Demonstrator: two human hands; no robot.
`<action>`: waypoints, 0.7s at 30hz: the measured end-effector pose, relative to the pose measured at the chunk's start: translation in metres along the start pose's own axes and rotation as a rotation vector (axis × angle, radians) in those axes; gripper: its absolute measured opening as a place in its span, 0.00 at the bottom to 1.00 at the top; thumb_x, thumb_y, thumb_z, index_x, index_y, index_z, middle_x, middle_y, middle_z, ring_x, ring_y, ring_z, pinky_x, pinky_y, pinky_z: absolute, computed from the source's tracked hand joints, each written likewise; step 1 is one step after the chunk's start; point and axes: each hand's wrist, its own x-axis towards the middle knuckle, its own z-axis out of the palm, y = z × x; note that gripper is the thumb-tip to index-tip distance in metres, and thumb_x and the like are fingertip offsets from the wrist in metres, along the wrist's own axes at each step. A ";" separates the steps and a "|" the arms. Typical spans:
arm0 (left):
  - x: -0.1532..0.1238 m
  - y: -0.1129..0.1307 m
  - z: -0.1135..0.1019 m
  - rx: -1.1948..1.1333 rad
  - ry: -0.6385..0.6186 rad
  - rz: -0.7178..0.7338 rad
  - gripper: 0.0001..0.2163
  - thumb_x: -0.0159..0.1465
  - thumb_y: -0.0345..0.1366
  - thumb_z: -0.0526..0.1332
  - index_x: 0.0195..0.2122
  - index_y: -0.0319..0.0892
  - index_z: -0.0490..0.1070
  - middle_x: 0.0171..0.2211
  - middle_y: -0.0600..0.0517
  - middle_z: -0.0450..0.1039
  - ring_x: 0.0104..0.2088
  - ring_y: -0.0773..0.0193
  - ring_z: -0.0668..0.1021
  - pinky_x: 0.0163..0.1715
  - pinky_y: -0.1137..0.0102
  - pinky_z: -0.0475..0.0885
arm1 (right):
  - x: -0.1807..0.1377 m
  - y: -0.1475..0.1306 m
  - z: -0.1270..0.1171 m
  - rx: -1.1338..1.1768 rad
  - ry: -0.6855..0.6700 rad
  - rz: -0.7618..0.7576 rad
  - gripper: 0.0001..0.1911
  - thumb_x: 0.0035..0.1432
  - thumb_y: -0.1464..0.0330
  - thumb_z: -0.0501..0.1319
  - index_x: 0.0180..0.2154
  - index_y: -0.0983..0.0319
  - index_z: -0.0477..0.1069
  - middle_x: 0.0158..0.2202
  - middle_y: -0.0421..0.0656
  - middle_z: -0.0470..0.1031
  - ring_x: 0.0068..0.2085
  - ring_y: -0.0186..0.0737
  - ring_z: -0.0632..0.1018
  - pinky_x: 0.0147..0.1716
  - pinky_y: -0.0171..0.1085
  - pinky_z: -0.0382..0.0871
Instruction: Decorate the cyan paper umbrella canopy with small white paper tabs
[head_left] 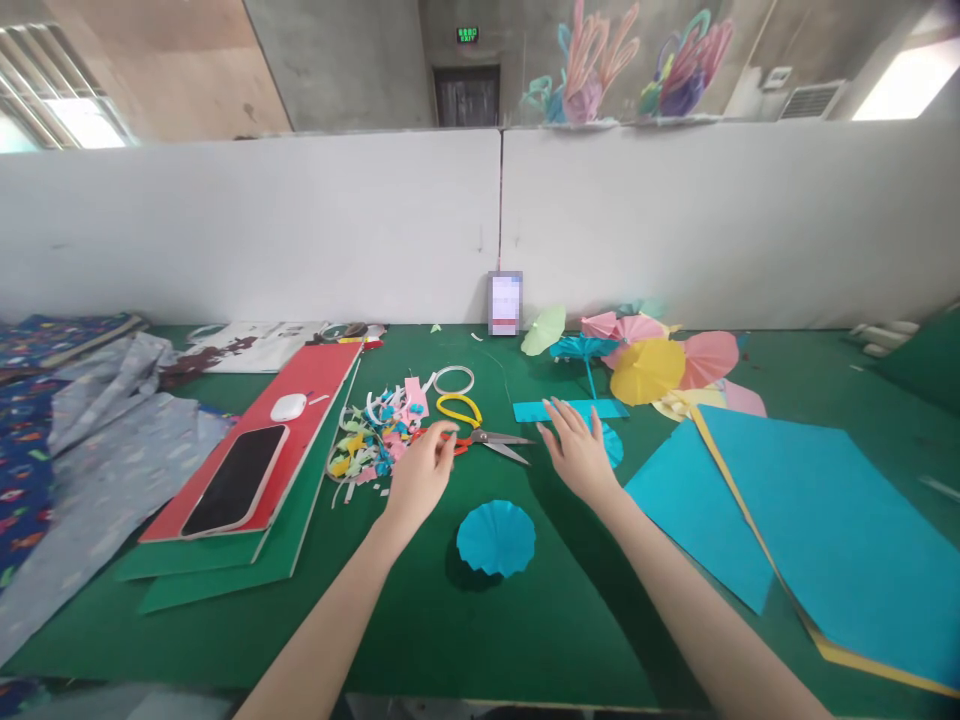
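Your left hand [421, 470] is half curled, its thumb and forefinger bent toward each other, and it overlaps the red handle loop of the scissors [506, 443]; you cannot tell from this view whether the fingers grip that loop or only hover over it. The scissors lie just right of those fingers, blades parted and pointing to your right, across the gap toward your other hand. Their yellow loop stands just beyond your left fingertips.

Your right hand [581, 452] is spread fairly wide, palm down, with nothing visible in its grasp. Its fingertips overlap the near edge of a blue paper strip [531, 411]; whether they touch it is unclear. A pleated blue paper piece [614, 445] shows just right of that hand, partly hidden by it.

The fluted blue paper disc [496, 538] sits nearer to you than either hand, between your forearms and apart from both, to the right of your left wrist and below the scissor blades. It rests on the green tabletop [420, 640].

Left of your left hand, a heap of coloured paper scraps [375, 440] lies close by. Beyond your right hand stands a small blue paper parasol [583, 347], near a yellow paper parasol [648, 371].
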 end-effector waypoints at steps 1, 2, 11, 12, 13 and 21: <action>0.012 -0.001 0.007 0.030 0.036 0.044 0.13 0.66 0.40 0.55 0.46 0.38 0.67 0.39 0.49 0.72 0.35 0.64 0.76 0.36 0.64 0.73 | 0.006 -0.006 0.006 0.001 0.001 0.019 0.18 0.61 0.66 0.57 0.53 0.61 0.64 0.56 0.48 0.65 0.53 0.49 0.69 0.51 0.55 0.62; 0.022 -0.002 0.015 0.055 0.064 0.087 0.12 0.65 0.39 0.55 0.47 0.39 0.67 0.43 0.48 0.71 0.40 0.61 0.75 0.40 0.61 0.72 | 0.011 -0.011 0.011 0.003 -0.001 0.026 0.19 0.61 0.66 0.57 0.53 0.61 0.63 0.57 0.48 0.64 0.54 0.49 0.69 0.51 0.55 0.62; 0.027 -0.024 0.032 0.166 0.103 0.254 0.17 0.65 0.39 0.55 0.54 0.41 0.62 0.53 0.44 0.65 0.53 0.54 0.69 0.50 0.52 0.66 | 0.007 -0.002 0.020 -0.013 -0.061 -0.030 0.19 0.61 0.66 0.57 0.54 0.61 0.63 0.57 0.48 0.64 0.53 0.49 0.69 0.51 0.55 0.62; 0.026 -0.025 0.031 0.176 0.076 0.263 0.19 0.65 0.41 0.55 0.56 0.42 0.60 0.56 0.43 0.63 0.55 0.52 0.67 0.52 0.51 0.64 | 0.006 0.000 0.021 -0.011 -0.077 -0.036 0.19 0.61 0.66 0.57 0.53 0.61 0.64 0.56 0.48 0.64 0.53 0.49 0.69 0.51 0.55 0.62; 0.025 -0.026 0.031 0.189 0.044 0.273 0.22 0.65 0.43 0.55 0.59 0.43 0.56 0.58 0.42 0.60 0.58 0.50 0.64 0.53 0.50 0.63 | 0.006 0.001 0.021 -0.009 -0.094 -0.044 0.18 0.61 0.66 0.57 0.53 0.61 0.64 0.56 0.48 0.65 0.53 0.48 0.69 0.51 0.54 0.63; 0.025 -0.034 0.040 0.264 -0.060 0.273 0.27 0.64 0.45 0.55 0.62 0.45 0.50 0.61 0.42 0.56 0.61 0.48 0.59 0.58 0.47 0.55 | 0.007 0.009 0.016 -0.028 -0.145 -0.030 0.16 0.62 0.66 0.57 0.51 0.61 0.66 0.54 0.47 0.66 0.52 0.47 0.71 0.49 0.53 0.64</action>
